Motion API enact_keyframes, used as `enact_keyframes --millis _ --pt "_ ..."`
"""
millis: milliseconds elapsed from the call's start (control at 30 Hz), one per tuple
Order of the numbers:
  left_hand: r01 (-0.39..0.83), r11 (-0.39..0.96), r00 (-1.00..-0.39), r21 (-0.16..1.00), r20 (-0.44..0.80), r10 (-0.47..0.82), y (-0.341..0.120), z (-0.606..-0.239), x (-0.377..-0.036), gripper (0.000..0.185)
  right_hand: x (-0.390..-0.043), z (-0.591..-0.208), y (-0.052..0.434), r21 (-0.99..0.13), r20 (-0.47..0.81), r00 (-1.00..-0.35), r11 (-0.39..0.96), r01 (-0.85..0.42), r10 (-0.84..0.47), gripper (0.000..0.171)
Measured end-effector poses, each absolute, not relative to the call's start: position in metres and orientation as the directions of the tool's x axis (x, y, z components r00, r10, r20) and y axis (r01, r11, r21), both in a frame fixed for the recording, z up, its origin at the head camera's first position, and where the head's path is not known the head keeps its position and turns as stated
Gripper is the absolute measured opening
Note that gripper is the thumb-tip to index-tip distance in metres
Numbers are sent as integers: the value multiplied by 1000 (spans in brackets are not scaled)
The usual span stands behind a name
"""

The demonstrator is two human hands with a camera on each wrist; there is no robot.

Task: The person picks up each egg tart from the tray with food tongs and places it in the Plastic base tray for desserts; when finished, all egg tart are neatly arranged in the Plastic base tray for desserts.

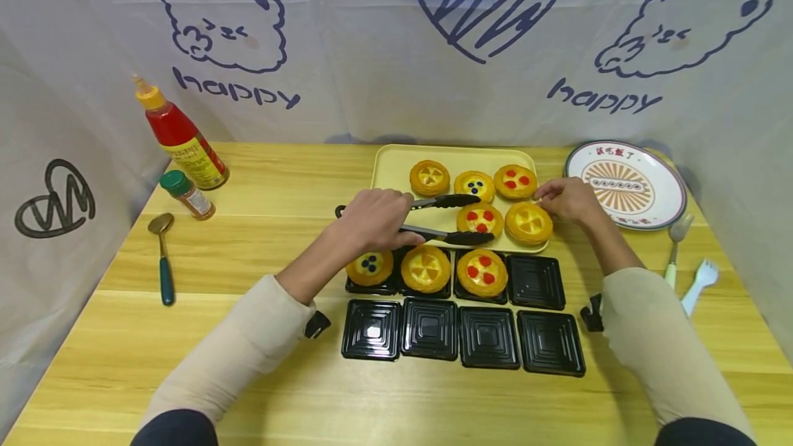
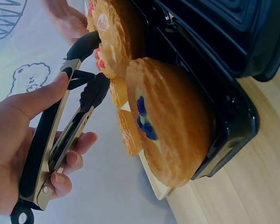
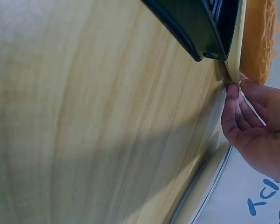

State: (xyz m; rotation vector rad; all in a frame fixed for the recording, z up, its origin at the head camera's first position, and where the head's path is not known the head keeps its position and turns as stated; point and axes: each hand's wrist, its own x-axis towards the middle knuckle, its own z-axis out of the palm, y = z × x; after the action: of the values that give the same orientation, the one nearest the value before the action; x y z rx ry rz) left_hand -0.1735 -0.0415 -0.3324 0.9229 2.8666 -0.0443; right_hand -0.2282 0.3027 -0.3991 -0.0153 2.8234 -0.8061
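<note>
"happy" on backdrop point(image 1: 238, 91), plate point(image 1: 626, 184) lettering perhaps Chinese

Eight round golden fruit tarts point(image 1: 425, 268) in all: five on the pale yellow rectangular tray point(image 1: 390, 164) beyond the left hand point(image 1: 372, 219), three in black square plastic cases point(image 1: 535, 282) just below it. Eight such cases. One pair of black tongs point(image 1: 446, 219), one red sauce bottle point(image 1: 181, 135), one small spice jar point(image 1: 187, 194), one teal-handled spoon point(image 1: 162, 253), one patterned round plate point(image 1: 626, 184).

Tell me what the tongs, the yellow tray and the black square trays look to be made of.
Tongs: brushed metal arms, seemingly with matte black plastic or silicone grips and tips.
Yellow tray: likely matte plastic; even pale colour, rounded rim.
Black square trays: thin glossy moulded plastic, with stepped ridges catching highlights.
</note>
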Motion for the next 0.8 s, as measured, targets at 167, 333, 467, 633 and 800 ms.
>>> enact_keyframes --millis 167,333,467,633,800 --pt "595 803 -799 6 -97 593 -44 -330 -171 49 -228 -399 302 -518 -187 -979 855 27 -83 20" --pt "620 784 -782 25 -60 620 -43 -323 -163 49 -228 -397 308 -511 -198 -970 859 -19 -140 22" --pt "668 742 -740 47 -64 670 -31 -318 -151 52 -228 -397 314 -525 -215 -959 850 -48 -187 25" --pt "744 668 -664 35 -76 744 -12 -318 -137 53 -230 -398 318 -543 -223 -952 838 -56 -208 25" --pt "777 629 -627 -3 -91 774 1 -325 -131 53 -234 -400 317 -551 -223 -950 832 -61 -218 26"
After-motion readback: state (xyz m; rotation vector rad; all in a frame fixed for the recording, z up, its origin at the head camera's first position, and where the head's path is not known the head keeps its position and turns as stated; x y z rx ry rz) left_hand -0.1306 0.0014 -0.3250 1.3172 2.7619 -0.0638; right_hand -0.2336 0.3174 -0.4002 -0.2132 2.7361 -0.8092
